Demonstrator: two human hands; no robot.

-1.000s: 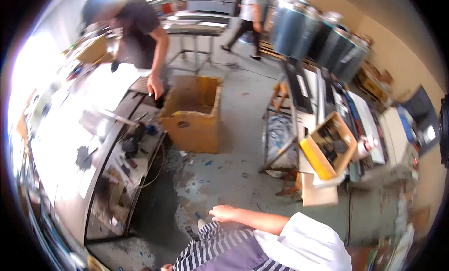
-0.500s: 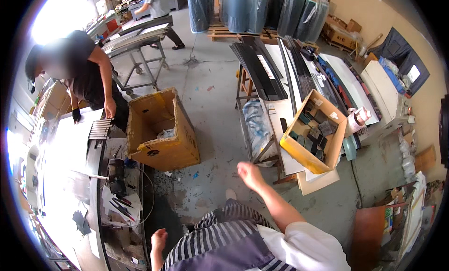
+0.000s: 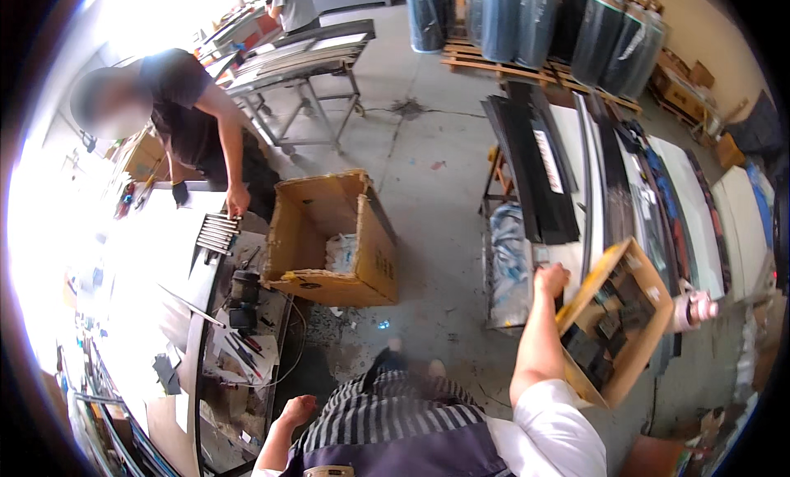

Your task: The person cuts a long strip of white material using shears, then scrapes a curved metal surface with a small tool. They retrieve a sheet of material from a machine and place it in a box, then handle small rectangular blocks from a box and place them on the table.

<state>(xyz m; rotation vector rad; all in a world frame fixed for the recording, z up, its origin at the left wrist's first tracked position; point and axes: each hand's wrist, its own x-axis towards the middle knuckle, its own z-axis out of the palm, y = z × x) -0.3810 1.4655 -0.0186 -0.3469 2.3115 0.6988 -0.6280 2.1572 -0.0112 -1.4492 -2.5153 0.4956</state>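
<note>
My right arm reaches out over the near left corner of a work table, and my right hand (image 3: 551, 280) is closed there, fingers curled. Whether anything sits inside those fingers is hidden. Right beside it stands an open cardboard box (image 3: 638, 358) with yellow tape along its rim, holding several dark flat pieces (image 3: 610, 323). Long black strips (image 3: 536, 173) lie on the table just beyond the hand. My left hand (image 3: 299, 409) hangs low by my striped apron (image 3: 387, 413), curled into a loose fist with nothing showing in it.
A large open carton (image 3: 383, 259) stands on the floor ahead. At left, a co-worker (image 3: 193, 119) leans over a long bench (image 3: 169, 288) with metal bars (image 3: 217, 232) and tools. A wheeled rack (image 3: 304, 66) and wrapped rolls (image 3: 502, 20) are farther off. A pink-white roll (image 3: 694, 310) sits beside the box.
My right hand has moved right and forward to the table corner beside the box. The view has turned left and come closer to the table. My left hand remains low, curled.
</note>
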